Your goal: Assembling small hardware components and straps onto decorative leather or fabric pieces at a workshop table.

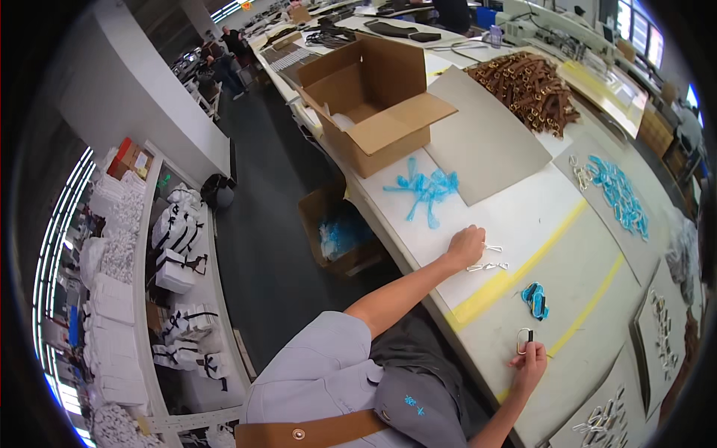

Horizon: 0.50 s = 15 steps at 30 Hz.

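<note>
My left hand (468,247) is closed low over the white tabletop, with a small silver metal clip (492,248) sticking out from its fingertips. Just below it lie more silver clips (487,266), long and thin. My right hand (531,359) pinches a metal loop with a black sleeve (523,340), which looks like a carabiner. Beyond that loop, a small bundle of blue and black pieces (535,300) rests on the table. The fingers of my left hand partly hide what they grip.
An open cardboard box (396,134) stands at the table's left edge, beside crumpled blue plastic wrappers (426,193). Brown buckled straps (523,86) are heaped at the back. Blue-wrapped pieces (618,193) lie at the right. Grey boards (661,358) carry metal parts. White shelves (246,407) stand left.
</note>
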Available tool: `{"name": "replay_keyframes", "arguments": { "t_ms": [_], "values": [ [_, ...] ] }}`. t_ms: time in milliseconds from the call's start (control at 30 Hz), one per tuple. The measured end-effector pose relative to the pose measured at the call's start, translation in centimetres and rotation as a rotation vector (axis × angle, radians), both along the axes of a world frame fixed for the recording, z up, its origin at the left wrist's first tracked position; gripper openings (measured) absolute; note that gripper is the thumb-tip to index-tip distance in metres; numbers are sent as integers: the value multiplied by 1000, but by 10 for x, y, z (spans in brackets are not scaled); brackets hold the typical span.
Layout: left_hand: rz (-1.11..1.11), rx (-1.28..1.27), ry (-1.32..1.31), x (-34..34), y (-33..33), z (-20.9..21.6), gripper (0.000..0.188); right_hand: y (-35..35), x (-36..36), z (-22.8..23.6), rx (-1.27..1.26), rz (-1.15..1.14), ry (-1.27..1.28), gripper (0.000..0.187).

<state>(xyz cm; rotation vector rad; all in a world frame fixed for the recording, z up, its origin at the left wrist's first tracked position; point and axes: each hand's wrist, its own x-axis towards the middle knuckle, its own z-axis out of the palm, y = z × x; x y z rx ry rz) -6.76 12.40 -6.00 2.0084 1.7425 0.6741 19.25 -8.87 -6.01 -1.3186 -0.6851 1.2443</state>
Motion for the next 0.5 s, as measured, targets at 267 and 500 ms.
{"name": "replay_keyframes", "arguments": {
  "t_ms": [267,500],
  "values": [
    [49,-80,-669,-8,-17,37,10,0,7,-8,4,5,38,11],
    [-135,-217,-1384,10,-45,64,10,-9,4,-8,47,-66,130,11]
  ]
}}
